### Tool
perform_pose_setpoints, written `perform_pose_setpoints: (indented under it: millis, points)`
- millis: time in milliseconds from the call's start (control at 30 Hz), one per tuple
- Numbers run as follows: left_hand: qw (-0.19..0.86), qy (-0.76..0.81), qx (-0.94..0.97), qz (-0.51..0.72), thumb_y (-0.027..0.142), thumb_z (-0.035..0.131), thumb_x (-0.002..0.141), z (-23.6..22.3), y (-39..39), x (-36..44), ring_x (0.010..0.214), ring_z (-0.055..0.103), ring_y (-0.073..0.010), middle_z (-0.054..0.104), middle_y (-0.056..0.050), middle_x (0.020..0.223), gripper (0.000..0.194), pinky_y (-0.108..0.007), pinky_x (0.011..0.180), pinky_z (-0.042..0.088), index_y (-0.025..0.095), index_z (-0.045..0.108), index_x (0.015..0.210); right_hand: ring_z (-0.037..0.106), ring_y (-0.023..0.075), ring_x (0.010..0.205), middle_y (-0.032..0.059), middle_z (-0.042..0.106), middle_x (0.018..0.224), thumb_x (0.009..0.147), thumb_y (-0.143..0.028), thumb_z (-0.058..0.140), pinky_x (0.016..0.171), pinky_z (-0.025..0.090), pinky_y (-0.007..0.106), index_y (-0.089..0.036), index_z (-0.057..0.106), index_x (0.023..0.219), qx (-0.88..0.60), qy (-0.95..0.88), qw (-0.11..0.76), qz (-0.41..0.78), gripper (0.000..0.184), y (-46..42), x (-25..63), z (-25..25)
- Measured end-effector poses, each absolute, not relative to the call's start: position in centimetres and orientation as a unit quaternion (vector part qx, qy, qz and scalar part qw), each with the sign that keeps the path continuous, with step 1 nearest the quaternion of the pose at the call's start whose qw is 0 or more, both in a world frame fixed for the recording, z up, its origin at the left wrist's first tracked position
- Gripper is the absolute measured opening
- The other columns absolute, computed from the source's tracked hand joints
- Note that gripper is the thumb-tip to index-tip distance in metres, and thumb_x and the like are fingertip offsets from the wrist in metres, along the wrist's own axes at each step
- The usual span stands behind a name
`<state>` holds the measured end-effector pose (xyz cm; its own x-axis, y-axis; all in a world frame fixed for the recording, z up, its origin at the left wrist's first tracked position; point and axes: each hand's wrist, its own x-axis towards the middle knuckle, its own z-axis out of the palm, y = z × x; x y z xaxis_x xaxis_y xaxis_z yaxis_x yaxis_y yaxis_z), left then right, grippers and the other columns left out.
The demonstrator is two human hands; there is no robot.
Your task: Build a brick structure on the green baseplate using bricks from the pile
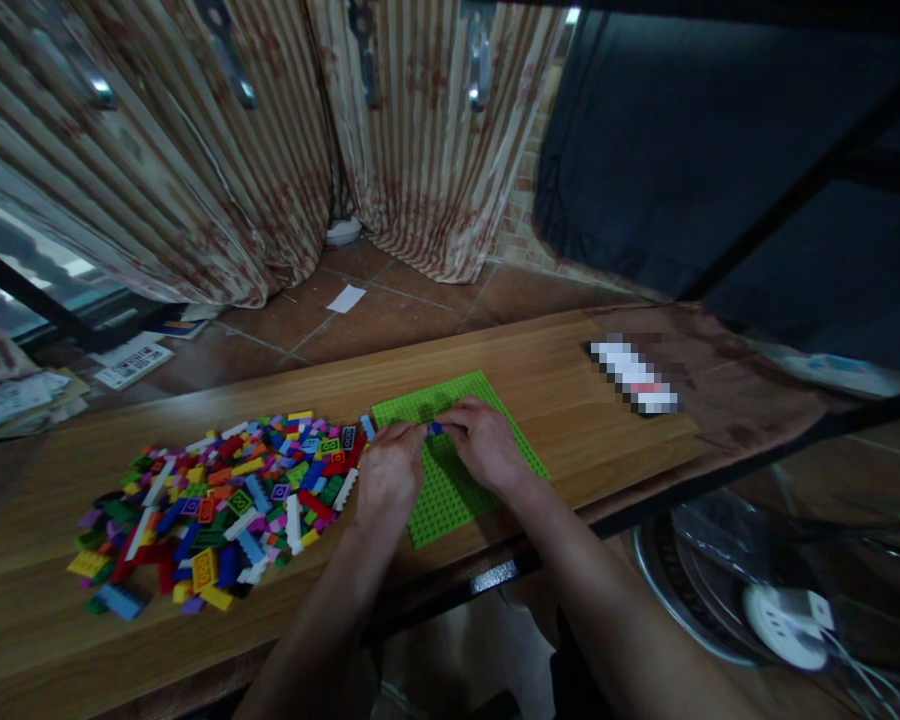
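Note:
Over the green studded baseplate (450,495), my two hands meet fingertip to fingertip. A small blue toy brick (436,428) shows between them. My right hand (487,443) is closed in a pinch on its right side. From the other side, the fingers of my left hand (391,468) are also pressed together at the brick; how much of it they cover is hidden. Left of the plate lies a loose heap of colourful bricks (247,490), with a light blue brick (367,427) near the plate's upper left corner.
The wooden table (585,450) carries a phone-like object, blurred out (634,375), and a brown cloth (750,385) at its right end. Striped curtains (435,150) hang behind. On the floor at right are a white power strip (784,625) and a round basin (660,600).

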<state>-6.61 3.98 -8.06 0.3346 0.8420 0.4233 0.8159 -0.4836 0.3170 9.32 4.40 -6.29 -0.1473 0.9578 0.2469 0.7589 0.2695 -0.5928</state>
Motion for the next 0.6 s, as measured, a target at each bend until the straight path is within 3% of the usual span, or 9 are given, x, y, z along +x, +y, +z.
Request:
perform_pose_setpoints:
  millis: [333, 600]
  points:
    - [0.027, 0.505, 0.824, 0.257, 0.014, 0.048, 0.089, -8.1, 4.3, -6.7, 0.079, 0.064, -0.0174, 0.071, -0.004, 0.086, 0.024, -0.030, 0.077, 0.051, 0.019, 0.070, 0.085, 0.060, 0.0178, 0.085, 0.0059, 0.068, 0.090, 0.088, -0.012, 0.053, 0.082, 0.045, 0.030, -0.020, 0.076, 0.094, -0.578, -0.743, 0.295, 0.165, 0.025, 4.3, 9.3, -6.2]
    - [0.017, 0.534, 0.823, 0.193, 0.010, 0.045, 0.089, -7.5, 3.3, -6.2, 0.091, 0.061, -0.0208, 0.071, -0.007, 0.097, 0.027, -0.033, 0.083, 0.050, 0.015, 0.069, 0.101, 0.060, 0.0175, 0.084, 0.0060, 0.068, 0.089, 0.090, -0.013, 0.050, 0.080, 0.044, 0.028, -0.019, 0.076, 0.089, -0.581, -0.755, 0.267, 0.143, 0.026, 4.2, 9.1, -6.3]
